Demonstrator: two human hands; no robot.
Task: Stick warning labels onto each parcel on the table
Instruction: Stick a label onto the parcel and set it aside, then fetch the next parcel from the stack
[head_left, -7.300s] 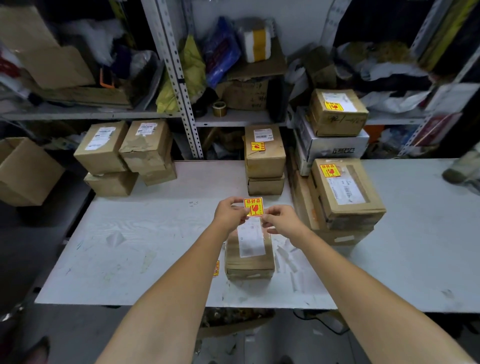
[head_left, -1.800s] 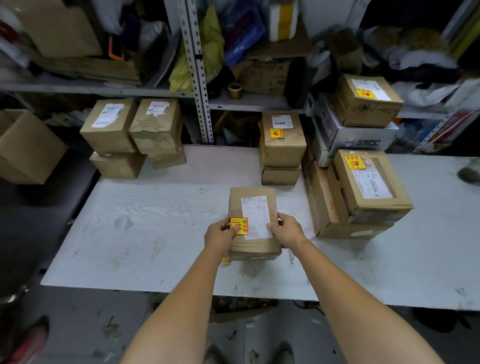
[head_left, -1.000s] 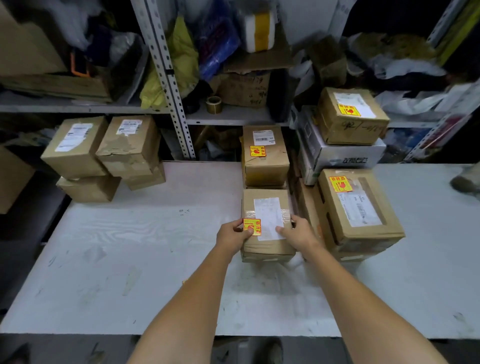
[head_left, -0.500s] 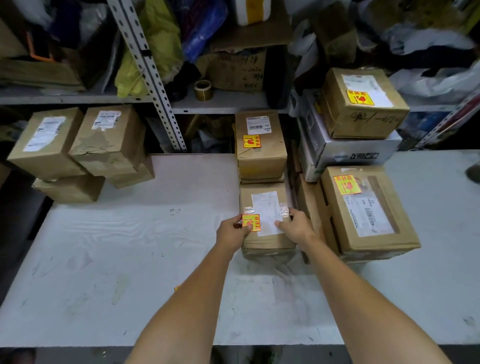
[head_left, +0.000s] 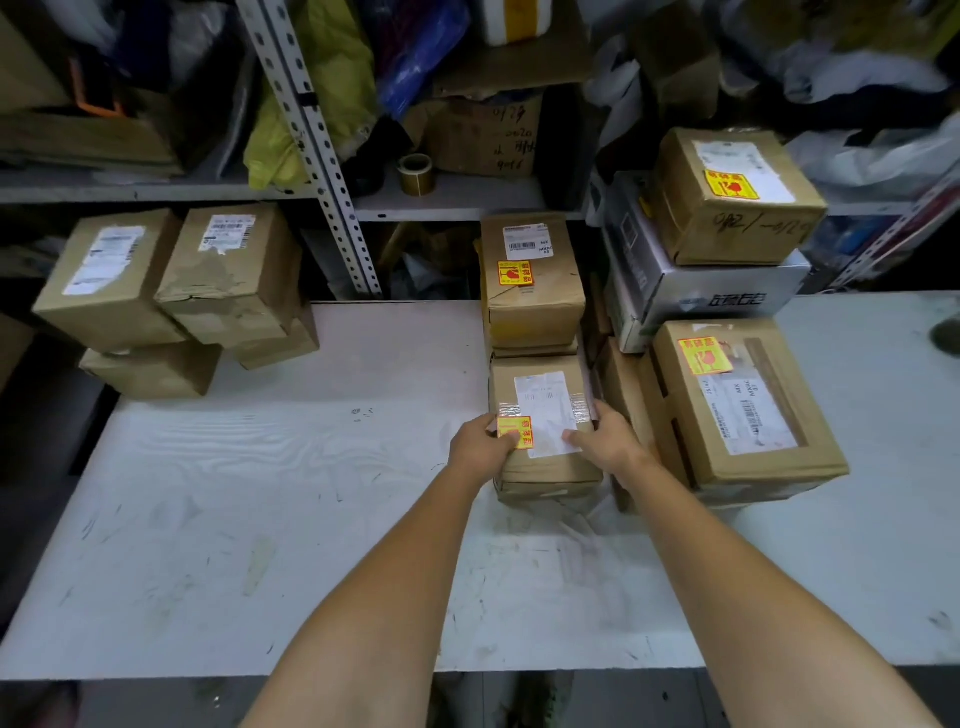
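Dim overall; table (head_left: 208, 519) catches pale overhead light, shelves (head_left: 156, 187) in shadow; wide-angle bending, soft blur at edges.

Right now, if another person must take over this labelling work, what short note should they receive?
Left hand and right hand both grip the small parcel, which already carries its yellow label, beside the labelled parcels at centre and right.
Done: four parcels show yellow labels.
Left: the unlabelled stack at the table's left corner shows only white shipping slips. No spare labels are in view.
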